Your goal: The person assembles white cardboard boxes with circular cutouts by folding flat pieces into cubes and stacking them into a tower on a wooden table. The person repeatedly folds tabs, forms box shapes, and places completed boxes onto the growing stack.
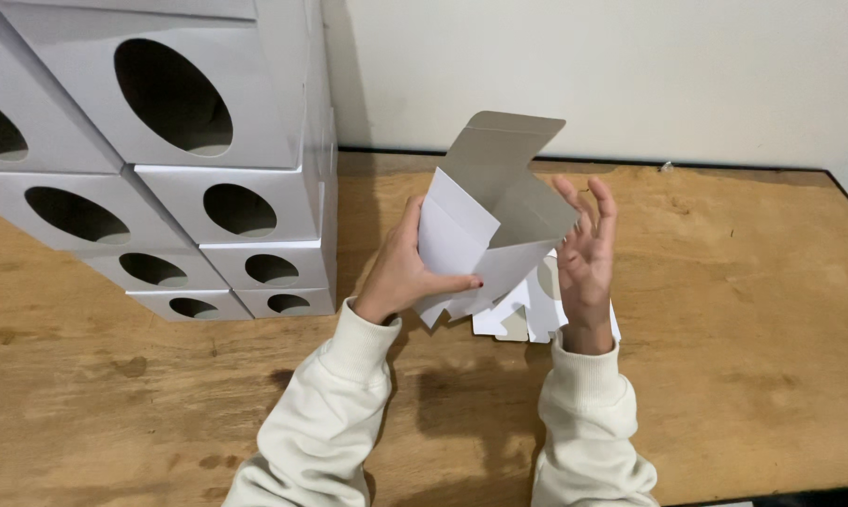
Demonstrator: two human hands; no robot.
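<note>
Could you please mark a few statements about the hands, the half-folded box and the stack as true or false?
1. The left hand grips the half-folded white carton. True.
2. The right hand is clenched in a fist. False: its fingers are spread open beside the carton.
3. Finished white boxes with oval cut-outs are stacked at the left. True.
4. The flat carton blanks lie on a glass table. False: they lie on a wooden table.
5. The carton's top flap stands open. True.
</note>
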